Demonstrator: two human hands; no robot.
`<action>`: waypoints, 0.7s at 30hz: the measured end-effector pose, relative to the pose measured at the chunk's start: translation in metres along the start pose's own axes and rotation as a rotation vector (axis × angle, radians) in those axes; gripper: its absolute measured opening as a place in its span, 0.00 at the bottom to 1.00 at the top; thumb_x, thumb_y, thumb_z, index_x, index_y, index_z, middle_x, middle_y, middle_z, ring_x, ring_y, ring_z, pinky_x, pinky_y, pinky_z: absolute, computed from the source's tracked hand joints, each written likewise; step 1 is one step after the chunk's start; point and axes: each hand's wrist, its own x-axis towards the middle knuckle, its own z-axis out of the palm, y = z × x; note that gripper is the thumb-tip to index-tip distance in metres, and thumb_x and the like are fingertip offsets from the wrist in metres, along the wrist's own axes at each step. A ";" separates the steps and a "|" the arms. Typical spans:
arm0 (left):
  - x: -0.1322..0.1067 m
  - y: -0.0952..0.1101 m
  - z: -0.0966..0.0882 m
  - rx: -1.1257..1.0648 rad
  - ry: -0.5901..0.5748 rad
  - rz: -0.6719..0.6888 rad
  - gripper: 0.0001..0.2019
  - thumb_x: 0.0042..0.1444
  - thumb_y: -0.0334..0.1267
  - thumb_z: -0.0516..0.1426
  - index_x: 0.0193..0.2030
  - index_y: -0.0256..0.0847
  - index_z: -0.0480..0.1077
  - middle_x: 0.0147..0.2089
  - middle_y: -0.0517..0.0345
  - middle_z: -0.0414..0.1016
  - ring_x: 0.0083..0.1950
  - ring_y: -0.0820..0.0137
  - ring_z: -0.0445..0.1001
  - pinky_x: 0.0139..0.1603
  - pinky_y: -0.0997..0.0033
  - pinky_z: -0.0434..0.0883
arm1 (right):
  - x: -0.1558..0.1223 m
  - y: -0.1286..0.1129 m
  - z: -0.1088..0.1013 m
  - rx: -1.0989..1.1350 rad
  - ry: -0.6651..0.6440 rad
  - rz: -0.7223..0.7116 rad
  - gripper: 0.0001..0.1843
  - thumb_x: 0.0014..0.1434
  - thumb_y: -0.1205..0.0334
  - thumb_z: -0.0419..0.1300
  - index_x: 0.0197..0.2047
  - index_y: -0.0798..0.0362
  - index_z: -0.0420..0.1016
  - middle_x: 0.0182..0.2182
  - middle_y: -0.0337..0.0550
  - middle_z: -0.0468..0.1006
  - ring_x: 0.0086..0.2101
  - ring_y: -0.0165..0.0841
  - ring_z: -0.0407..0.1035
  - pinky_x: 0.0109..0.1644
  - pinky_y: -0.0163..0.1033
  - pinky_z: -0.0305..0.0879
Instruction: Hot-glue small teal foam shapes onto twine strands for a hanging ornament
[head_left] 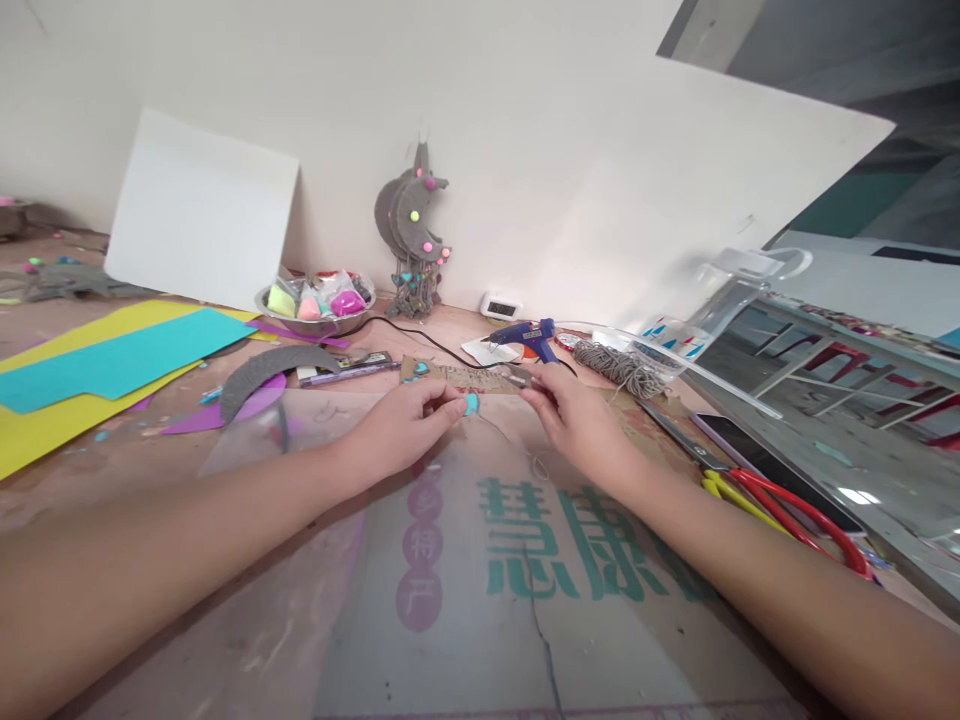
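Note:
My left hand [409, 425] is closed, pinching a small turquoise piece [471, 404] at its fingertips. From that piece a thin thread [501, 432] runs to the right and curls over the plastic sheet. Facing it, my right hand [577, 420] is closed around a small grey object [517, 376] whose tip sticks out towards the left; its kind is hard to make out. Beneath both hands lies a translucent printed plastic sheet [450, 660]. Just beyond them is a strip of cardboard [457, 375] with small turquoise pieces at its left end.
Behind my right hand lies a blue glue gun [525, 332], with a coil of grey cord [619, 368] beside it. Red-and-yellow scissors [750, 490] and a phone [772, 465] are at right. Turquoise sheet [127, 360], metal bowl [315, 325] and grey moon ornament [409, 215] stand farther off.

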 end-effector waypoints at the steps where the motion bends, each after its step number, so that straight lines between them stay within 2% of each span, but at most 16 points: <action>1: 0.000 0.000 0.000 0.009 -0.003 0.001 0.13 0.58 0.43 0.48 0.29 0.39 0.66 0.30 0.61 0.70 0.34 0.71 0.68 0.34 0.73 0.64 | 0.003 0.006 0.000 0.004 -0.002 0.016 0.18 0.62 0.63 0.49 0.54 0.53 0.66 0.42 0.49 0.73 0.43 0.40 0.68 0.45 0.43 0.64; 4: 0.000 -0.001 0.000 0.014 -0.009 -0.009 0.12 0.58 0.42 0.49 0.30 0.39 0.67 0.31 0.61 0.71 0.34 0.71 0.68 0.34 0.74 0.64 | 0.006 0.013 0.000 0.064 0.031 0.020 0.17 0.60 0.62 0.52 0.53 0.52 0.68 0.46 0.50 0.71 0.48 0.41 0.65 0.51 0.46 0.61; 6: 0.000 -0.001 0.000 0.008 -0.012 -0.010 0.11 0.58 0.42 0.50 0.31 0.39 0.68 0.32 0.61 0.72 0.34 0.72 0.68 0.33 0.74 0.64 | 0.005 0.005 -0.003 0.179 0.051 0.058 0.13 0.61 0.59 0.52 0.47 0.53 0.71 0.42 0.48 0.73 0.45 0.39 0.66 0.49 0.44 0.61; 9: -0.001 -0.002 0.000 0.008 -0.021 0.000 0.11 0.58 0.43 0.50 0.34 0.39 0.69 0.33 0.61 0.73 0.34 0.71 0.69 0.33 0.74 0.64 | 0.001 -0.018 -0.007 0.388 -0.073 0.126 0.14 0.62 0.57 0.50 0.34 0.54 0.71 0.31 0.41 0.74 0.35 0.33 0.68 0.41 0.38 0.62; 11: -0.002 -0.002 0.001 0.024 -0.027 0.036 0.12 0.59 0.43 0.49 0.36 0.40 0.70 0.35 0.61 0.73 0.36 0.71 0.69 0.34 0.73 0.64 | -0.001 -0.032 -0.008 0.483 -0.147 0.129 0.15 0.63 0.57 0.49 0.30 0.54 0.70 0.28 0.39 0.73 0.32 0.31 0.66 0.38 0.36 0.61; 15: -0.002 -0.002 0.004 0.097 -0.044 0.133 0.12 0.60 0.42 0.48 0.36 0.41 0.71 0.34 0.61 0.72 0.36 0.71 0.69 0.36 0.72 0.63 | -0.003 -0.042 -0.002 0.611 -0.183 0.131 0.14 0.62 0.58 0.51 0.28 0.54 0.69 0.26 0.37 0.70 0.30 0.29 0.64 0.35 0.34 0.59; 18: -0.003 -0.002 0.004 0.105 -0.022 0.124 0.12 0.59 0.41 0.49 0.34 0.40 0.70 0.33 0.62 0.72 0.35 0.72 0.68 0.35 0.73 0.63 | -0.004 -0.039 0.003 0.734 -0.255 0.168 0.13 0.61 0.58 0.52 0.28 0.54 0.70 0.26 0.37 0.69 0.28 0.28 0.62 0.31 0.33 0.57; 21: -0.003 -0.001 0.003 0.098 -0.026 0.114 0.12 0.59 0.41 0.49 0.33 0.40 0.70 0.33 0.62 0.72 0.34 0.73 0.68 0.34 0.73 0.62 | -0.005 -0.036 0.006 0.785 -0.259 0.218 0.10 0.59 0.59 0.54 0.32 0.54 0.73 0.27 0.37 0.70 0.28 0.27 0.62 0.31 0.33 0.57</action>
